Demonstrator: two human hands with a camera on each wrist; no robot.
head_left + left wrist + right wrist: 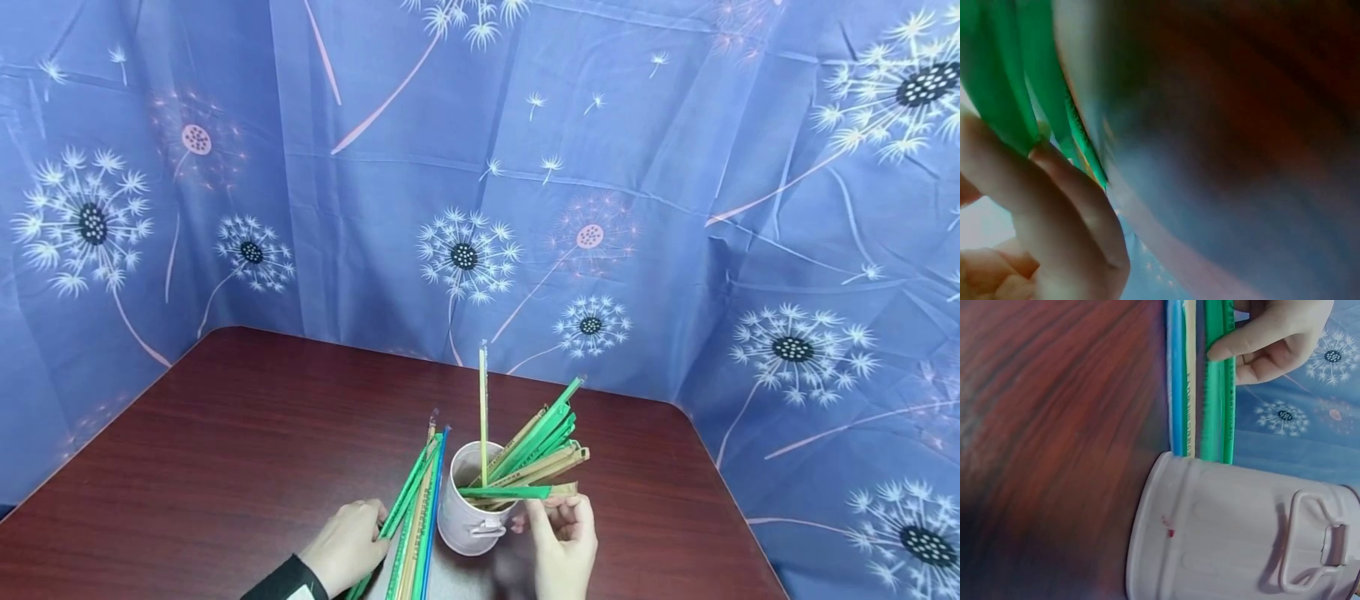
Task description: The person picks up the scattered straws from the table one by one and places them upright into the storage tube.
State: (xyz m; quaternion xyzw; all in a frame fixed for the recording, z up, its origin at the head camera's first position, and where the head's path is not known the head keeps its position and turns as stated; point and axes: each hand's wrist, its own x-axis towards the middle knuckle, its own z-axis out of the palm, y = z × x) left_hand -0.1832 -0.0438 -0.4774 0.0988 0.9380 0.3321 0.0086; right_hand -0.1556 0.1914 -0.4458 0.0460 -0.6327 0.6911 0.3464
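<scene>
Green, tan and blue wrapped sticks [416, 508] lie in a bunch on the dark wood table [225, 450], and I see my left hand [348, 546] on them. Its fingers [1241, 344] are bent over the green ones and press them, with the thumb on top. The bunch points away from me and sits just beside the left side of the white metal bucket [468, 508]. The bucket stands upright near the front edge of the table, with a small handle [1310, 540] on its side. More sticks [536, 450] stand inside it and lean to the right, and one thin stick [483, 408] stands straight up. My right hand [562, 537] is just to the right of the bucket. Its fingers pinch one green stick [506, 492] that lies flat across the bucket's rim. Blue cloth with white dandelions [465, 254] hangs behind the table.
</scene>
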